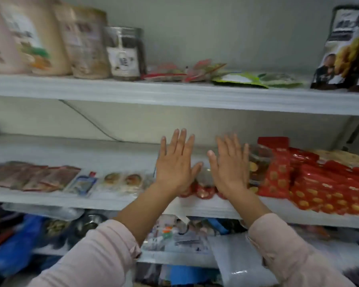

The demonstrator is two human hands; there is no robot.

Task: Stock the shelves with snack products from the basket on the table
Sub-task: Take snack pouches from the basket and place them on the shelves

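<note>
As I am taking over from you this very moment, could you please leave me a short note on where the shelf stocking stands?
Left hand: open, fingers straight, no grip on anything.
Right hand: open likewise, close beside it.
Both are spread over a clear packet of red round snacks lying at the front of the middle shelf; whether they touch it is unclear.
Done: that shelf holds brown packets on its left and stacked red packets on its right.
Left: the basket is out of view, so the remaining stock cannot be judged; probably fetch the next item.
</note>
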